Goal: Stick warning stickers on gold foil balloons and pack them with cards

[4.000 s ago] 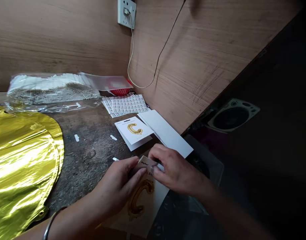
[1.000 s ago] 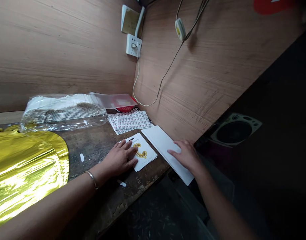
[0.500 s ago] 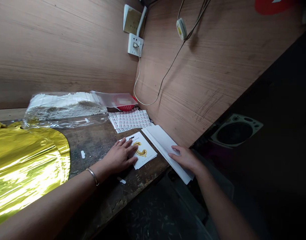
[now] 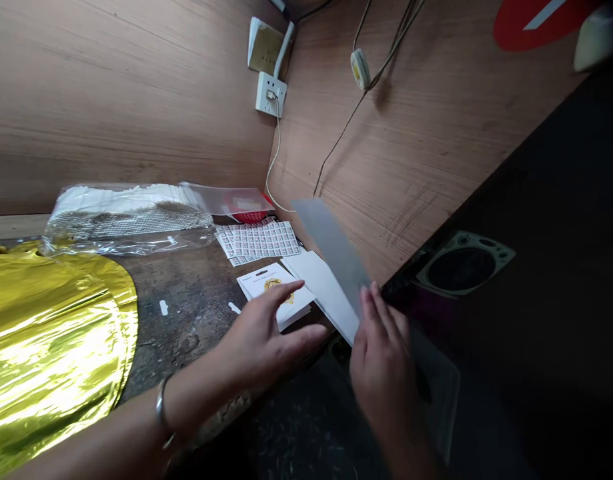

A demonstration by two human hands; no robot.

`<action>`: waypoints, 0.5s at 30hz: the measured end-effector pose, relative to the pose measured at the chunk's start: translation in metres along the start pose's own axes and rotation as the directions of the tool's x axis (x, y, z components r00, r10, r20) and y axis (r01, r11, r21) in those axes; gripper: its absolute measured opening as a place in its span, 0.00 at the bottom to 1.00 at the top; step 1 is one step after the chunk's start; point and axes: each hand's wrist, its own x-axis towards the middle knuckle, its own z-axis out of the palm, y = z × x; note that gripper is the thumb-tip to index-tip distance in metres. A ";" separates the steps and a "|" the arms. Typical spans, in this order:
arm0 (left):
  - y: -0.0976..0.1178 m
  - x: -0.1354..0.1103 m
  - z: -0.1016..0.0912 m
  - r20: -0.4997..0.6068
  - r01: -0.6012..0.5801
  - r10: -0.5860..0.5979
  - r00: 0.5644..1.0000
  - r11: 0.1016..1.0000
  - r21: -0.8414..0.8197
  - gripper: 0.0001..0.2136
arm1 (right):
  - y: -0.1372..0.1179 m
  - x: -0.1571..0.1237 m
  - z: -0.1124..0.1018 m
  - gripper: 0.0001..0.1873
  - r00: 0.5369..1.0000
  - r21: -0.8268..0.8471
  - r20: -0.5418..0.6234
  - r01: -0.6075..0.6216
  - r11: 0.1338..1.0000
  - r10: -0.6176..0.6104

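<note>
My right hand point(image 4: 383, 360) grips the lower end of a thin greyish sheet point(image 4: 333, 243), raised at a slant over the table's right edge. Whether it is paper or plastic I cannot tell. Beneath it lies a stack of white sheets point(image 4: 319, 280). My left hand point(image 4: 271, 333) hovers open with thumb and forefinger apart, in front of a small stack of white cards point(image 4: 253, 283). The top card bears "foil balloons" lettering, a hang slot and a gold balloon picture, partly hidden by my fingers.
Gold foil point(image 4: 56, 333) spreads over the left of the dark table point(image 4: 186, 300). Farther back lie a clear bag with white contents point(image 4: 131, 213), sticker sheets point(image 4: 261, 239) and a red basket point(image 4: 251, 217). A cable point(image 4: 341, 137) hangs along the right wall.
My left hand has lifted off the cards and drawn back toward me. My right hand has picked up a thin sheet from the white stack and tilted it up.
</note>
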 end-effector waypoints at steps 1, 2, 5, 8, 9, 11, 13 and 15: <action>0.016 -0.006 0.004 -0.005 0.040 -0.044 0.999 0.932 -0.359 0.30 | -0.015 -0.013 -0.003 0.30 0.999 0.032 -0.041 0.026 0.999 -0.024; 0.029 -0.011 0.008 0.052 0.078 -0.058 0.997 0.782 -0.619 0.28 | -0.029 -0.025 -0.005 0.31 0.998 0.068 -0.048 0.041 0.997 -0.038; 0.041 -0.023 0.015 0.127 0.194 -0.176 0.976 0.445 -0.874 0.19 | -0.051 -0.052 -0.011 0.32 0.997 0.187 0.046 0.060 0.981 -0.069; 0.028 -0.027 0.009 0.209 0.318 -0.288 0.934 0.412 -0.854 0.17 | -0.035 -0.049 -0.026 0.37 0.992 0.288 0.092 -0.107 0.952 0.083; 0.023 -0.028 0.005 0.256 0.361 -0.287 0.923 0.419 -0.833 0.17 | -0.024 -0.042 -0.031 0.38 0.974 0.345 0.107 -0.225 0.911 0.200; 0.017 -0.029 -0.001 0.332 0.417 -0.259 0.907 0.441 -0.794 0.16 | -0.002 -0.025 -0.036 0.31 0.874 0.536 0.353 -0.482 0.693 0.335; 0.017 -0.031 -0.005 0.374 0.449 -0.250 0.893 0.461 -0.766 0.16 | 0.012 -0.010 -0.033 0.23 0.721 0.636 0.666 -0.684 0.357 0.192; 0.018 -0.034 -0.006 0.393 0.481 -0.278 0.876 0.469 -0.741 0.18 | 0.014 -0.002 -0.026 0.18 0.632 0.623 0.772 -0.774 0.113 0.069</action>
